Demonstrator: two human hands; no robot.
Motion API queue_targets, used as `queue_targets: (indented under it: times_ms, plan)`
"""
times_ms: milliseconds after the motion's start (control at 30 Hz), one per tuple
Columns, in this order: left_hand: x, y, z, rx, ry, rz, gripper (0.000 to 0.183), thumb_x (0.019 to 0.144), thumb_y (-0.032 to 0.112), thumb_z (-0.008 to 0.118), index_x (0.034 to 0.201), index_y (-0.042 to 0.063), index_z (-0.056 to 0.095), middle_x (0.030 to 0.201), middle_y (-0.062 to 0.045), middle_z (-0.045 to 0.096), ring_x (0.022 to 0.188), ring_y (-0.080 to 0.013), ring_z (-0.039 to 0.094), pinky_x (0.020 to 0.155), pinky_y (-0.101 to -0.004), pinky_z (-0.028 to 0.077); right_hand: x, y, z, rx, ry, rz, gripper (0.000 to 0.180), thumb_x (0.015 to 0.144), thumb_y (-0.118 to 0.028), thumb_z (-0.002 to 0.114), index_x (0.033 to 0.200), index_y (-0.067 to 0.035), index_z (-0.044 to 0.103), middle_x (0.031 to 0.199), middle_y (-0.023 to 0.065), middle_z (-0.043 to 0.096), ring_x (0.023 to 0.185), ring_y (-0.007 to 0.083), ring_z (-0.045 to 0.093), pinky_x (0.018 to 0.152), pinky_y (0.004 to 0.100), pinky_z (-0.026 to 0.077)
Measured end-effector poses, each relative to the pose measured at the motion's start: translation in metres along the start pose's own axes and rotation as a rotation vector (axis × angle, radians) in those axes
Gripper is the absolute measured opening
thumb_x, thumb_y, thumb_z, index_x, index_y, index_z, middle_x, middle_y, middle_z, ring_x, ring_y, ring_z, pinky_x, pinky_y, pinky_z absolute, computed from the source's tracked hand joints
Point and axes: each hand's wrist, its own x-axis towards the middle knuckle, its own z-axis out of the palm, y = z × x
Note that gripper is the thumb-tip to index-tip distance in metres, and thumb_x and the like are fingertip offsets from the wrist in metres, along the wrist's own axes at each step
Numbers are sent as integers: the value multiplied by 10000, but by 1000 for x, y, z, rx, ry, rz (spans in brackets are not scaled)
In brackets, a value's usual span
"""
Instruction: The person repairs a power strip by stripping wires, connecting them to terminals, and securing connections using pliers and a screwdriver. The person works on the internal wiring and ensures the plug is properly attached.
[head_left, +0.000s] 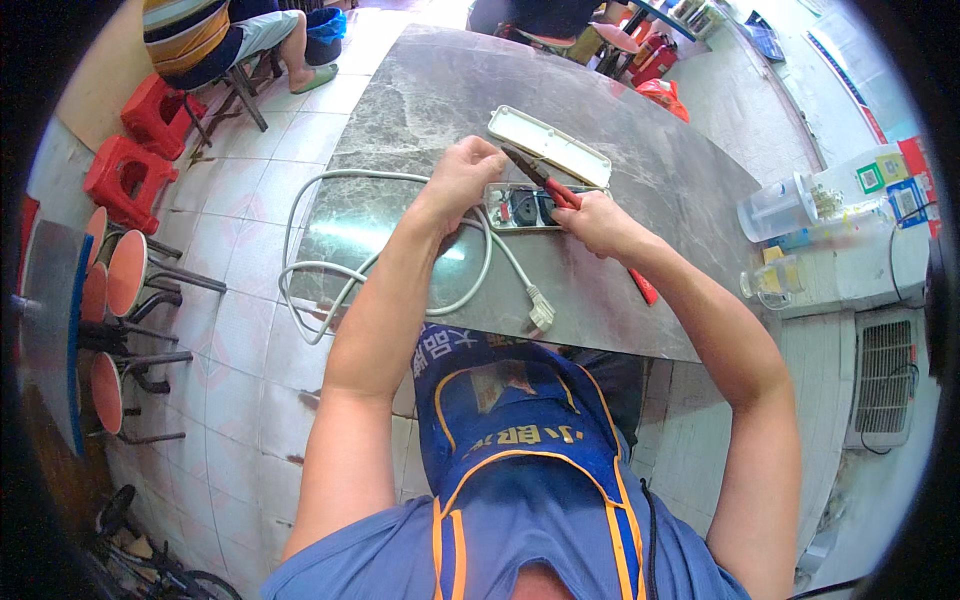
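My left hand (469, 169) is closed, thumb and fingertips pinched at the tip of the pliers' jaws. A white power cable (360, 173) runs in under this hand; the part in the fingers is hidden. In my right hand (598, 222) is a pair of pliers (541, 172) with red handles and dark jaws, pointing up and left. Below the pliers lies the opened body of a power strip (496, 210), with black socket parts inside, partly covered by my right hand. Its white cover (551, 144) rests behind it, inner side up. The cable's plug (540, 309) lies near the table's front edge.
The grey marbled table (420, 97) bears the cable loops and a red tool handle (643, 286) beside my right forearm. A plastic jug (776, 208) and a glass jar (772, 283) stand at right. Red stools (131, 184) and a seated person (217, 45) are at left.
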Motion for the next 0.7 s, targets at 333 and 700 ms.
queue_targets:
  times_ms: [333,700]
  plan:
    - [-7,4,10,292,18,112,135,906,100,693,896,-32,720,794,-27,679,742,-111,582,682,-305,487,-3,-2,0,193,-161,75,304,1024,-296,588,957,-10,665,758,74,668,612,177,655,503,352,496]
    - [-14,16,16,251,-27,126,135,970,103,649,917,-12,697,852,-61,712,802,-122,622,747,-310,511,-27,1,-15,361,-196,88,310,1040,-291,582,978,-2,676,802,69,699,669,156,682,511,315,505]
